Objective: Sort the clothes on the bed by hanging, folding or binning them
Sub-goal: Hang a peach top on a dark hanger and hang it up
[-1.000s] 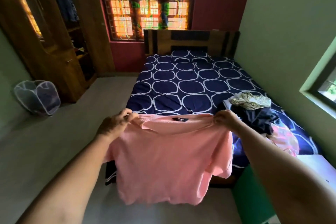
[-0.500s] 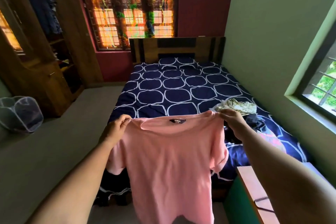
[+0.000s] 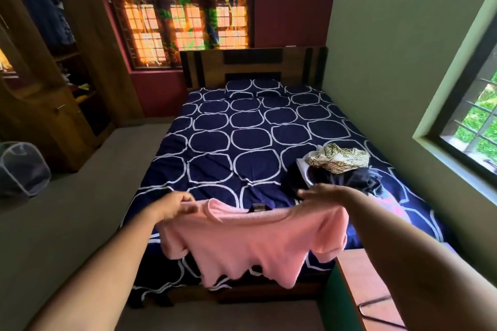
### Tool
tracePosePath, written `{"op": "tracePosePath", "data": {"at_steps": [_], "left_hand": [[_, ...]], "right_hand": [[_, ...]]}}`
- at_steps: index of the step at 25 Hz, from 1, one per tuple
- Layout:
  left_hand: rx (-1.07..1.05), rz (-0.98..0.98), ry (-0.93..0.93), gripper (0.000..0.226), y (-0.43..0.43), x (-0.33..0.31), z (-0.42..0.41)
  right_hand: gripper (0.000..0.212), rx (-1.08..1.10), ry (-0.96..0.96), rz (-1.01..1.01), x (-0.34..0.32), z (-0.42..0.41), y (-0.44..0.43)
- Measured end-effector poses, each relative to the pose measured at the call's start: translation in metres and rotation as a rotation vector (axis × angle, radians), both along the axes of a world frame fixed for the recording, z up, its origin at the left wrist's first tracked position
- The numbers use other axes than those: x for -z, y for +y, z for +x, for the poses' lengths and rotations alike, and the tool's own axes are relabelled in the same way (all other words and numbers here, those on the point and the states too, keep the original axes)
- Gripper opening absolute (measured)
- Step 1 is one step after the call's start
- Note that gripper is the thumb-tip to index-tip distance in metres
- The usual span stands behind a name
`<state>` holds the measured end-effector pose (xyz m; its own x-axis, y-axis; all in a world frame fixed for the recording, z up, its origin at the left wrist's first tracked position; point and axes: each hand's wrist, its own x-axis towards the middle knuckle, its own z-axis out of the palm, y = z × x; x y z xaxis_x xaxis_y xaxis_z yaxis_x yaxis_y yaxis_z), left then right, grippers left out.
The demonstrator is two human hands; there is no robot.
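Clothes: bed [image 3: 242, 142] carries a heap [image 3: 341, 169] at its right near side. Pink T-shirt [image 3: 250, 244] sags over the near edge, being laid out for folding (a judgement). Left hand [image 3: 174, 205] pinches one shoulder; right hand [image 3: 325, 193] open, empty. Next: spread it flat.

Green walls [image 3: 382, 43], wooden wardrobe [image 3: 45, 115].
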<state>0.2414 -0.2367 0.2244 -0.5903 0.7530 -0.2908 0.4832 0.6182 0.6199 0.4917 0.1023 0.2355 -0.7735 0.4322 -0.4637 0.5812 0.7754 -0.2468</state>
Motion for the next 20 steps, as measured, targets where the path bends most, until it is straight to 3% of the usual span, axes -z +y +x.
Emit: {"op": "tracePosePath", "data": {"at_steps": [2,5,7,10,13,15,16,18,20], "left_hand": [[0.132,-0.387,-0.005,0.033,-0.007,0.003,-0.003],[0.185,-0.692,-0.062,0.046,-0.008,0.007,-0.012],[0.148,-0.790,-0.158,0.046,-0.004,0.008,-0.021],[0.132,-0.890,-0.128,0.042,0.006,0.013,-0.038],[0.151,-0.890,0.179,0.034,0.019,0.023,-0.065],[0.045,-0.731,0.332,0.020,0.029,0.040,-0.092],[-0.050,-0.608,0.346,0.014,0.035,0.048,-0.103],[-0.265,-0.367,0.302,0.023,0.052,0.071,-0.140],[-0.441,-0.210,0.281,0.018,0.075,0.081,-0.166]], "right_hand": [[0.056,-0.019,-0.339,-0.109,0.008,0.006,0.002],[0.025,0.008,-0.650,-0.128,0.011,0.003,0.009],[0.024,0.068,-0.692,-0.121,0.006,-0.002,0.014],[0.034,-0.022,-0.507,0.005,0.003,-0.011,0.025],[0.037,0.135,-0.237,0.141,0.018,-0.026,0.048],[0.036,0.232,-0.106,0.319,0.022,-0.036,0.060],[0.035,0.290,-0.011,0.393,0.025,-0.041,0.067],[0.033,0.394,0.128,0.447,0.032,-0.059,0.083],[0.033,0.582,0.221,0.339,0.040,-0.083,0.104]]}}
